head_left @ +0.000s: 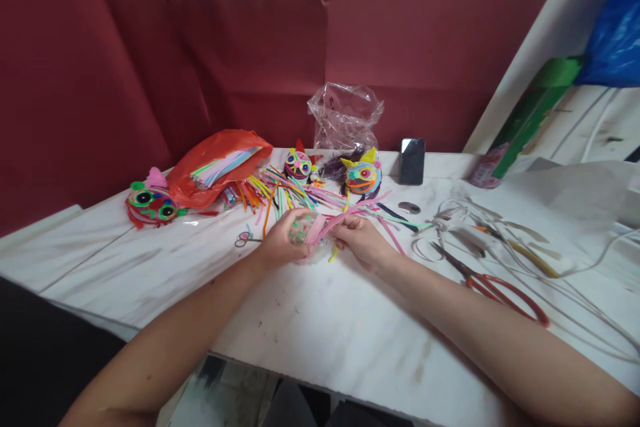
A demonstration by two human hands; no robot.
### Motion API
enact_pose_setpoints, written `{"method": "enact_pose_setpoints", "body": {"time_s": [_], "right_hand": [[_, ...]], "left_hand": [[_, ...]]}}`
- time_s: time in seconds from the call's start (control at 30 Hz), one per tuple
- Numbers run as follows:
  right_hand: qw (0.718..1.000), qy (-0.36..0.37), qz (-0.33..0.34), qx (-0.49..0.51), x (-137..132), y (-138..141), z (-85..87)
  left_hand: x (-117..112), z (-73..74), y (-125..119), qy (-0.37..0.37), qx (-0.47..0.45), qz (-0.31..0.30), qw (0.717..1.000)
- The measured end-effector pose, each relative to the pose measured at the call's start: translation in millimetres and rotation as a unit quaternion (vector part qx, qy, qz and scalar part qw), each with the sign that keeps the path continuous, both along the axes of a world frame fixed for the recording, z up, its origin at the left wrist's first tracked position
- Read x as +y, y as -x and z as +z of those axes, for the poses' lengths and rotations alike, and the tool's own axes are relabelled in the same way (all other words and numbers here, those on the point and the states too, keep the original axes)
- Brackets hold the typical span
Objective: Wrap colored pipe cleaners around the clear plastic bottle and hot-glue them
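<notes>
My left hand (279,245) is closed around a small round ball (305,232) wrapped in pale pink pipe cleaner, held just above the white table (320,320). My right hand (361,240) pinches the loose pink pipe cleaner (350,215) that runs off the ball toward the right. Both hands meet at the table's middle. Behind them lies a heap of coloured pipe cleaners (280,195).
Three finished pipe-cleaner faces stand behind: a red one (151,204) at left, a small one (299,164), a blue one (363,177). A red bag (213,167), clear bag (345,117), phone (412,161), small scissors (246,238), red-handled scissors (495,288) and cords (575,280) lie around.
</notes>
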State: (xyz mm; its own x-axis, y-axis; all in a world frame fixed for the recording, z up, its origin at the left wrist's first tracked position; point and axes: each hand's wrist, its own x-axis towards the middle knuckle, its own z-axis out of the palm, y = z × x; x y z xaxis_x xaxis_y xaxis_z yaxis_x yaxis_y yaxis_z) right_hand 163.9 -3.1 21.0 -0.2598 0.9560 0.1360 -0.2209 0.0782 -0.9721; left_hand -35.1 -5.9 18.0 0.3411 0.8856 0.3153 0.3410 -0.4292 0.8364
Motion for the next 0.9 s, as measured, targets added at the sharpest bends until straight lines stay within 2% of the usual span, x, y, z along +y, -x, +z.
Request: {"method": "enact_pose_setpoints", "body": {"time_s": [0.23, 0.33, 0.5, 0.7, 0.9], "right_hand": [[0.999, 0.001, 0.034, 0.036, -2, 0, 4.4], [0.999, -0.014, 0.042, 0.022, -3, -1, 4.0], [0.999, -0.029, 0.010, -0.010, -4, 2, -0.1], [1.000, -0.012, -0.012, -0.008, -5, 4, 0.2], [1.000, -0.017, -0.012, -0.011, -7, 4, -0.2]], "left_hand": [[0, 2.3, -1, -0.016, 0.018, 0.015, 1.000], [1, 2.1, -1, -0.022, 0.027, 0.021, 0.999], [2, 3.8, 2, -0.018, 0.053, -0.007, 0.998], [1, 11.2, 5, -0.010, 0.046, -0.034, 0.998], [1, 5.9, 1, -0.014, 0.037, 0.002, 0.999]]}}
